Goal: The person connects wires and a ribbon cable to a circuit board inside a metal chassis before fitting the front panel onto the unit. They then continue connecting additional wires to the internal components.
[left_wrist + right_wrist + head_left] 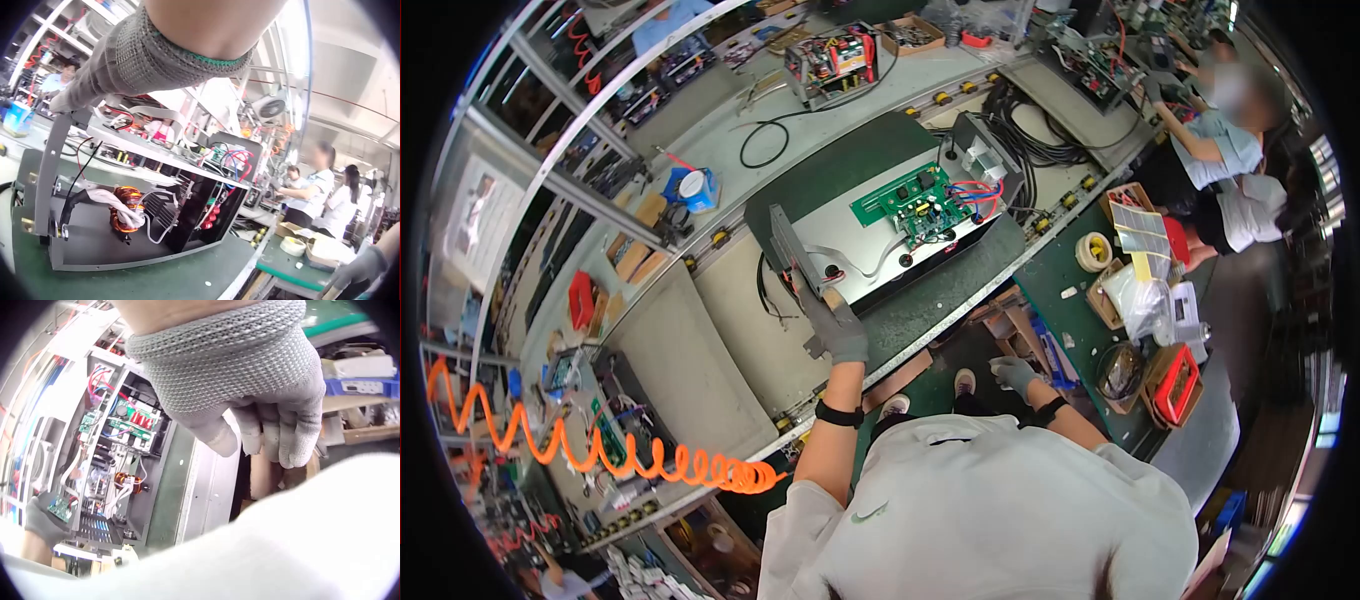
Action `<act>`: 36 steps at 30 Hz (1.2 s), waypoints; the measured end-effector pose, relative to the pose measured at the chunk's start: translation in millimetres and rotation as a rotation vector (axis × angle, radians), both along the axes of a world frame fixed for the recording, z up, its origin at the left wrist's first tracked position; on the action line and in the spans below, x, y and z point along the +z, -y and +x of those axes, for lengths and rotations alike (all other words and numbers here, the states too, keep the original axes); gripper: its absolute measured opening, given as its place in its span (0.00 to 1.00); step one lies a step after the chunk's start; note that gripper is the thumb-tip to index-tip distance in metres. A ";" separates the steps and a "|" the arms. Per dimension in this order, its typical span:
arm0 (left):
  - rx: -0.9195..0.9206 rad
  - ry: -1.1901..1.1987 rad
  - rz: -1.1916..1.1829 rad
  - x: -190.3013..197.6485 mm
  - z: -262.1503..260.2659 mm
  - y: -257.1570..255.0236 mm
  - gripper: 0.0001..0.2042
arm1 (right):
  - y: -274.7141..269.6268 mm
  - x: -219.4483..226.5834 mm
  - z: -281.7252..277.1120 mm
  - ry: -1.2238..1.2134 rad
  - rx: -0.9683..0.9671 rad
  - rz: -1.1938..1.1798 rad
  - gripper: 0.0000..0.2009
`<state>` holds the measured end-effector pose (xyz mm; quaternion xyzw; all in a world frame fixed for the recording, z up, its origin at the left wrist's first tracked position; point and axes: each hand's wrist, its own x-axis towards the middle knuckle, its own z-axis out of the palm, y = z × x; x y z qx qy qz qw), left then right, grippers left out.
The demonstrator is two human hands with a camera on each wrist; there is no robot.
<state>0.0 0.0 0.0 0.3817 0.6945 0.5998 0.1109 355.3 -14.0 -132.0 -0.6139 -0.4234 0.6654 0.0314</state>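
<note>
An open grey metal chassis (pixel 855 262) lies on the green mat (pixel 940 290), with a green circuit board (pixel 910 205) and red and blue wires on top. My gloved left hand (pixel 832 325) reaches up to its grey end panel (pixel 785 245) and grips the panel's edge. In the left wrist view the left hand (pixel 81 94) meets the top of the end panel (pixel 50 169), and a copper coil (pixel 127 203) shows inside. My gloved right hand (pixel 1012 372) hangs below the bench edge, fingers (pixel 294 437) loosely curled, holding nothing.
An orange coiled air hose (pixel 600 455) hangs at the left. A side table (pixel 1090 330) at the right carries a tape roll (pixel 1093 251), bags and a red box (pixel 1175 385). Black cables (pixel 1030 140) and another open unit (pixel 832 60) lie farther back. A seated person (pixel 1220 140) works at the far right.
</note>
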 end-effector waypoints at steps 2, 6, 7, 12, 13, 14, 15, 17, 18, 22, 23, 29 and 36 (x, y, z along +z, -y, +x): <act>0.039 0.029 -0.063 6.5 30.8 -0.7 0.31 | 26.0 0.7 19.9 -0.006 -0.176 -0.110 0.16; 0.034 0.004 -0.085 -2.7 14.6 0.2 0.33 | 69.7 0.6 -11.0 0.046 -0.157 -0.165 0.16; 0.030 -0.083 -0.170 -2.5 16.2 -1.4 0.35 | 77.5 -4.8 -8.3 0.046 -0.170 -0.140 0.16; -0.128 -0.133 -0.283 8.8 25.0 -21.9 0.44 | 106.4 -5.8 -10.4 0.112 -0.249 -0.120 0.16; -0.158 -0.132 -0.247 3.3 28.7 -28.8 0.44 | 113.1 -11.2 -6.2 0.113 -0.283 -0.088 0.16; -0.201 -0.117 -0.325 -3.5 39.8 -31.9 0.45 | 123.0 -14.3 5.8 0.102 -0.261 -0.059 0.16; -0.248 -0.102 -0.391 -4.6 50.7 -36.9 0.46 | 123.8 -12.6 16.6 0.097 -0.242 -0.019 0.16; -0.352 -0.050 -0.377 -1.0 48.0 -32.8 0.46 | 130.5 7.4 11.9 0.307 -0.136 0.017 0.17; -0.437 -0.019 -0.302 -3.5 36.9 -29.7 0.45 | 136.0 8.7 3.2 0.405 0.021 0.137 0.17; -0.676 -0.110 -0.231 5.2 -0.2 10.5 0.41 | 142.1 1.7 -30.2 0.493 0.165 0.258 0.18; -0.689 -0.089 -0.295 -0.9 -6.8 27.7 0.39 | 144.4 -6.5 -30.7 0.493 0.166 0.258 0.18; -0.737 0.454 -0.714 -72.0 -62.2 166.3 0.22 | 181.5 -31.3 -29.0 0.557 0.637 0.161 0.19; -0.342 0.701 -0.887 -66.7 -87.4 337.7 0.20 | 202.9 -211.3 20.0 0.625 1.233 0.310 0.17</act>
